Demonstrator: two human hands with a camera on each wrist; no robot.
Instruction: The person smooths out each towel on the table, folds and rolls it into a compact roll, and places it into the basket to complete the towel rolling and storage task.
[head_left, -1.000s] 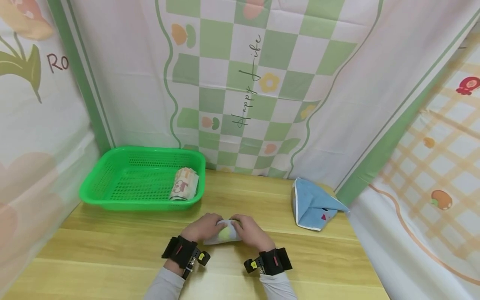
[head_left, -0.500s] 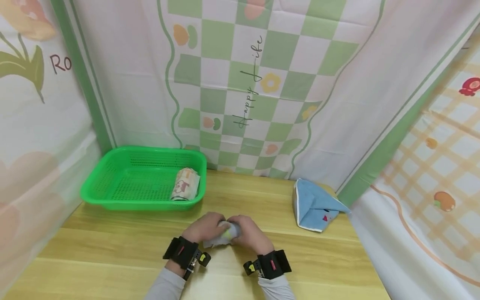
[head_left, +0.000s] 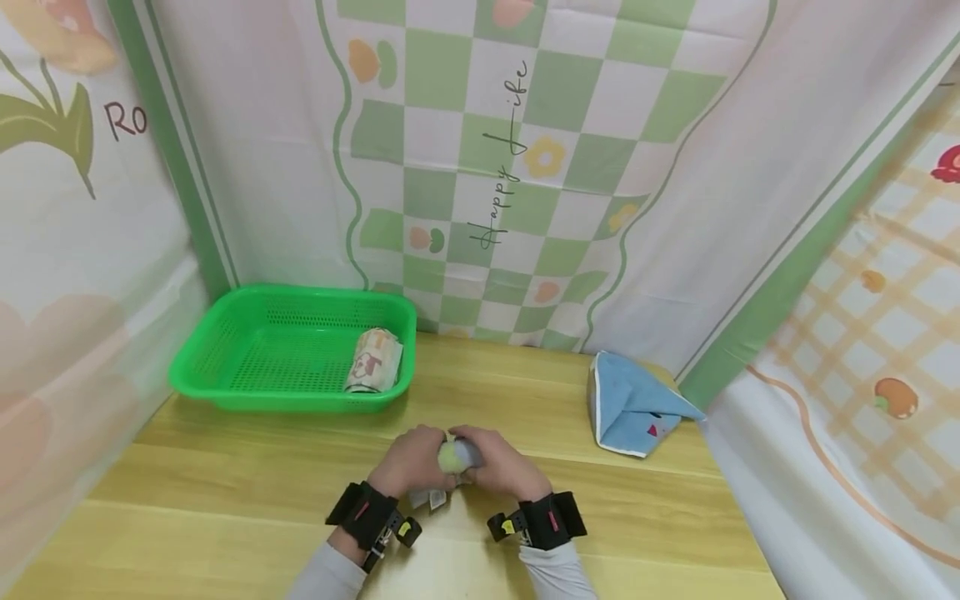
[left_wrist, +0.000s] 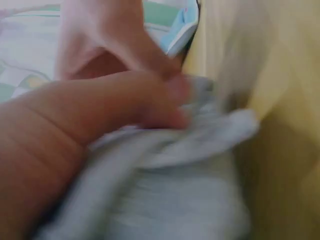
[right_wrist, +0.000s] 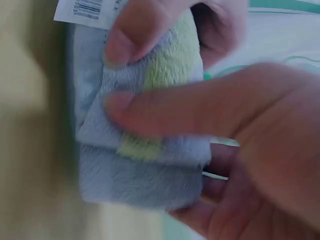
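Grey cloth (right_wrist: 140,177), held in a bundle
We see the left hand (head_left: 412,460) and right hand (head_left: 501,463) both pinch it in their grip — the left, seemingly, through blur.

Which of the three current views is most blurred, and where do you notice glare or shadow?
Left wrist view: most blurred, with the left hand and grey cloth smeared; right wrist view: clearer, cloth texture visible, dark shading beside the cloth; head view: mostly crisp, pale glare on the table between the forearms.
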